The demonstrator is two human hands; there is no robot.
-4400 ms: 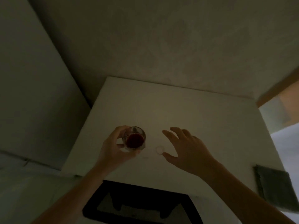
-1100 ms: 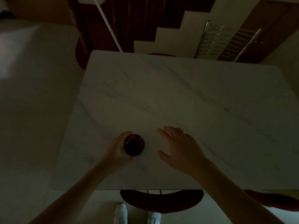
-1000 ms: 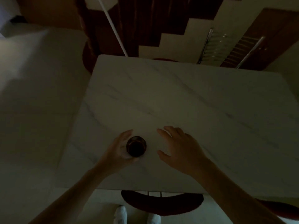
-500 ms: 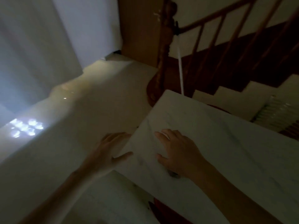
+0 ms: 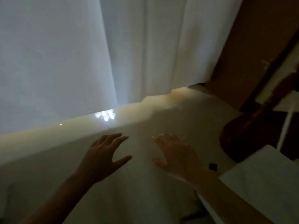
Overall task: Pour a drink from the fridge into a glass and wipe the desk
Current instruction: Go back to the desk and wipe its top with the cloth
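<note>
Two bare forearms, entering from six o'clock in dim light. No sleeves, cuffs or gloves anywhere along either arm. Left hand [image 5: 103,156] bare, without ring, watch or band on the visible side. Right hand [image 5: 175,156] likewise bare, wrist uncovered, faint sheen along its lower edge at five o'clock. Fingernails short as far as the blur allows; finer detail lost to low light and motion. Nothing else of the person in view: no torso, clothing or footwear.
</note>
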